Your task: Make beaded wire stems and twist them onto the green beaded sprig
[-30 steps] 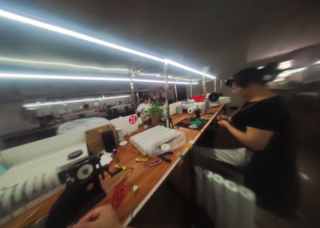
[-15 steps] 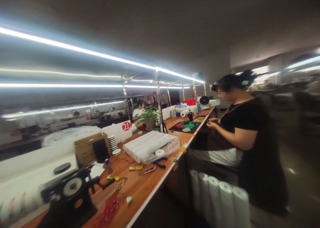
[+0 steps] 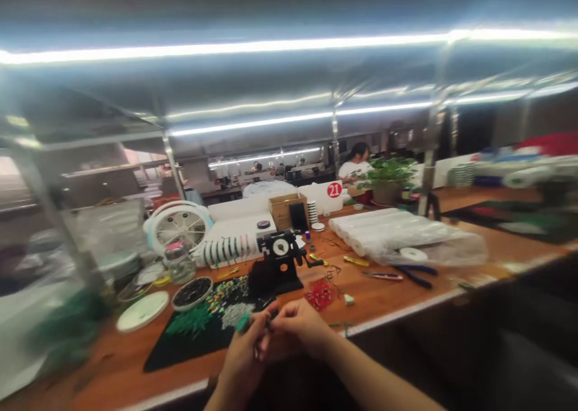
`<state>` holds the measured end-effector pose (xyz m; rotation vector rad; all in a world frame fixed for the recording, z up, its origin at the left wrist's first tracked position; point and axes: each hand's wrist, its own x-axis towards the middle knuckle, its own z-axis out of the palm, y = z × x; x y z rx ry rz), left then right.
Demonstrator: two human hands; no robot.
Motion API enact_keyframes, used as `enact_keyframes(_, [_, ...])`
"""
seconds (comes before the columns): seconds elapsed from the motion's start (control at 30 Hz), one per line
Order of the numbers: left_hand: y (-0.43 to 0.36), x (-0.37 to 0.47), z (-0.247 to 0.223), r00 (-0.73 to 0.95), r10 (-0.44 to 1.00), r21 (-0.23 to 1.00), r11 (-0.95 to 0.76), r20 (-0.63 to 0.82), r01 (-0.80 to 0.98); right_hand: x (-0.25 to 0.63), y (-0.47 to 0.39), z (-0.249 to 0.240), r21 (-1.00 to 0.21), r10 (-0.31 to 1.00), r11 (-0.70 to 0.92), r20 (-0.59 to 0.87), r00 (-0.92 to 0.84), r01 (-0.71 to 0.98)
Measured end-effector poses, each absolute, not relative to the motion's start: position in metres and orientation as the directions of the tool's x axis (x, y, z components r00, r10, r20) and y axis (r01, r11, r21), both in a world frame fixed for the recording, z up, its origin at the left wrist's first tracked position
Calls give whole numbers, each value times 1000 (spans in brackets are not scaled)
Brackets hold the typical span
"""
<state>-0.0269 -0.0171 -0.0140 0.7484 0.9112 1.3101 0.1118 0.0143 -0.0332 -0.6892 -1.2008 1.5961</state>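
My left hand and my right hand meet over the near edge of the bench, fingers pinched together. What they hold between them is too small and blurred to name. Something green shows at my left thumb. Just beyond my fingers is a black mat bearing heaps of green pieces, silvery-grey pieces and mixed coloured pieces. Behind it stands a black hand-cranked machine with a white dial. A pile of small red pieces lies beyond my right hand.
A bowl of dark pieces, a white lid and a fan are at left. White rolls in plastic, pliers and a cutter knife lie at right. Across the bench sits another person.
My view has swung left and down to the bench in front of me. Both my hands have come into sight, and the standing co-worker at right has left the picture.
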Motion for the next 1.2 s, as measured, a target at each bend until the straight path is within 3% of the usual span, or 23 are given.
enact_keyframes(0.17, [-16,-19,-20,31,998,900,55,-46,-432,115,13,-38,-941,894,-88,70,-443,-328])
enact_keyframes(0.4, [-18,-18,-15,-11,996,860,75,-93,-505,117,9,-39,-946,914,-31,104,-393,-323])
enact_keyframes(0.8, [-12,-12,-11,151,949,646,301,-278,-702,101,-15,-32,-918,930,368,366,40,-147])
enact_keyframes(1.03, [-14,-15,-13,266,928,514,367,-261,-775,94,-22,-37,-743,743,647,665,79,173])
enact_keyframes(1.2, [-15,-14,-11,268,927,488,368,-263,-792,96,-19,-40,-669,678,699,732,63,253])
